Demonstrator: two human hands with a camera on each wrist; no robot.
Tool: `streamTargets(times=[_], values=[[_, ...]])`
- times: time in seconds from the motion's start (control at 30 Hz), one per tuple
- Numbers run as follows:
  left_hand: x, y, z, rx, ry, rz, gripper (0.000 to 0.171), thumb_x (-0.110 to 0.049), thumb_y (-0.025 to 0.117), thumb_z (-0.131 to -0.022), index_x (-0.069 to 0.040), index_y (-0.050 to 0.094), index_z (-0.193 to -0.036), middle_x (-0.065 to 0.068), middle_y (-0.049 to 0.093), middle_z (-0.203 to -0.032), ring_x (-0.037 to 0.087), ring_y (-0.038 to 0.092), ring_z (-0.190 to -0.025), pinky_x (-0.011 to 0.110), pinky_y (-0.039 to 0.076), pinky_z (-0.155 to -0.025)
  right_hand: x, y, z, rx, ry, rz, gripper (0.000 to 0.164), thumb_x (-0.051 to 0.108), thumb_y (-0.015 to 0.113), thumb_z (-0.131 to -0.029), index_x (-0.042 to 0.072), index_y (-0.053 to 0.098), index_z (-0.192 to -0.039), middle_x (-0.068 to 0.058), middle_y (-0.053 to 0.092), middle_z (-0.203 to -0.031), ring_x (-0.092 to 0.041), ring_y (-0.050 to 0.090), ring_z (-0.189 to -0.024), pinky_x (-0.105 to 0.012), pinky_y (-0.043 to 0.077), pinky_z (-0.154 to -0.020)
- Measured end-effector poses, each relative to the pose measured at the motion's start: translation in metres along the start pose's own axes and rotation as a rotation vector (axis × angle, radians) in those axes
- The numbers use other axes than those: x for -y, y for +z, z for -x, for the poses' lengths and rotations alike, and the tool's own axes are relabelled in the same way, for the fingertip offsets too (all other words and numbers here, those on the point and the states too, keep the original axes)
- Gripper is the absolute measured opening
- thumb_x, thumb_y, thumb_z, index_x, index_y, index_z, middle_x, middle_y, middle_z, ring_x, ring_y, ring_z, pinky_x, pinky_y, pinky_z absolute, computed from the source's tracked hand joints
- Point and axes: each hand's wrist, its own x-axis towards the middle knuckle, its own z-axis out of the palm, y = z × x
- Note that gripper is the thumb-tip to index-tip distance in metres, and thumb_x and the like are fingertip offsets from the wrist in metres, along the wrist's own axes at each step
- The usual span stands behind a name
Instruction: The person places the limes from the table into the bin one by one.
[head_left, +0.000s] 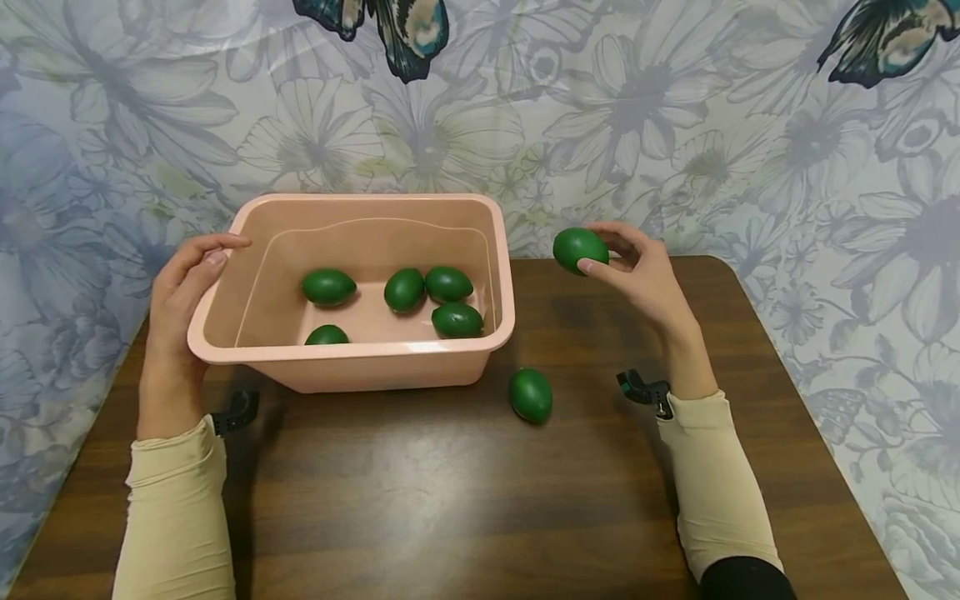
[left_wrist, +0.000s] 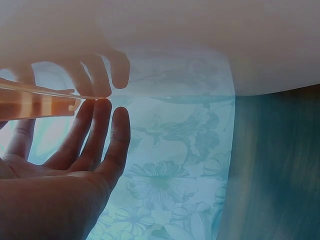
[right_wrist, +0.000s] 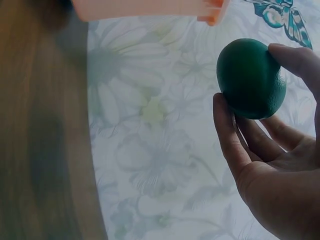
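A peach plastic basin (head_left: 367, 353) stands on the table with several glossy green egg-shaped pieces (head_left: 329, 287) inside. My left hand (head_left: 180, 304) holds its left rim, thumb and forefinger on the edge. In the left wrist view, the other fingers (left_wrist: 120, 135) reach straight up to the basin's outer wall (left_wrist: 175, 30). To the right of the basin, my right hand (head_left: 641, 271) pinches another green egg-shaped piece (head_left: 580, 249) between thumb and fingers, raised above the table. One more green egg-shaped piece (head_left: 530, 396) lies on the wood near the basin's front right corner.
The brown wooden table (head_left: 420, 500) meets a wall covering (head_left: 637, 108) printed with flowers and butterflies just behind the basin. Dark wrist mounts (head_left: 645, 390) stick out from both sleeves, close over the tabletop.
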Motion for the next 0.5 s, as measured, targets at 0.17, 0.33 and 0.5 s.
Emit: streamTargets(times=[0.17, 0.33, 0.5], values=[[0.001, -0.001, 0.001, -0.006, 0.005, -0.001, 0.037, -0.011, 0.058, -0.105, 0.014, 0.062, -0.132, 0.012, 0.061, -0.135, 0.025, 0.060, -0.117, 0.028, 0.054, -0.093, 0.023, 0.016, -0.007, -0.019, -0.039, -0.030, 0.047, 0.005, 0.079, -0.093, -0.001, 0.065, -0.138, -0.006, 0.071, -0.122, -0.015, 0.068, -0.111, -0.022, 0.058, -0.090], [0.001, -0.001, 0.000, -0.014, 0.012, -0.006, 0.037, -0.011, 0.059, -0.104, 0.013, 0.063, -0.132, 0.014, 0.060, -0.136, 0.025, 0.059, -0.121, 0.029, 0.052, -0.095, 0.027, 0.022, -0.017, -0.072, -0.059, -0.029, 0.046, 0.007, 0.080, -0.092, 0.003, 0.067, -0.136, -0.005, 0.071, -0.122, -0.016, 0.067, -0.110, -0.022, 0.056, -0.087], [0.001, 0.000, 0.000, -0.011, 0.006, -0.010, 0.038, -0.013, 0.058, -0.104, 0.013, 0.063, -0.132, 0.013, 0.060, -0.137, 0.024, 0.056, -0.124, 0.027, 0.051, -0.097, 0.014, 0.022, -0.030, -0.119, -0.075, -0.049, 0.047, 0.008, 0.082, -0.091, 0.005, 0.068, -0.136, -0.008, 0.070, -0.131, -0.019, 0.066, -0.118, -0.023, 0.057, -0.089]])
